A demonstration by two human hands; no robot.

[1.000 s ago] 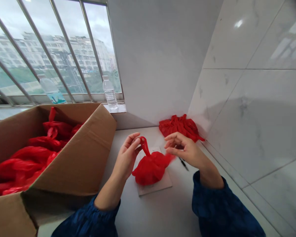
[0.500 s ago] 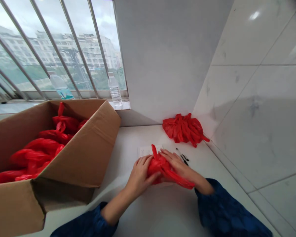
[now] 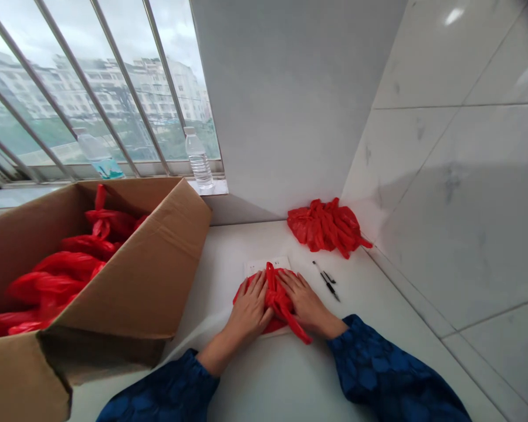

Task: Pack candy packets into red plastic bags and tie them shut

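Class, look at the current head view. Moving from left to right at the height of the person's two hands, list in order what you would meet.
Cardboard box → left hand → knot of the red bag → right hand → pen

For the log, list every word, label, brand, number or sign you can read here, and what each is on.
None can be read.
White sheet or pad behind the knotted red bag: small dark marks, too small to read.
Blue-green label on the left bottle: too blurred to read.
Cardboard box: no lettering seen.
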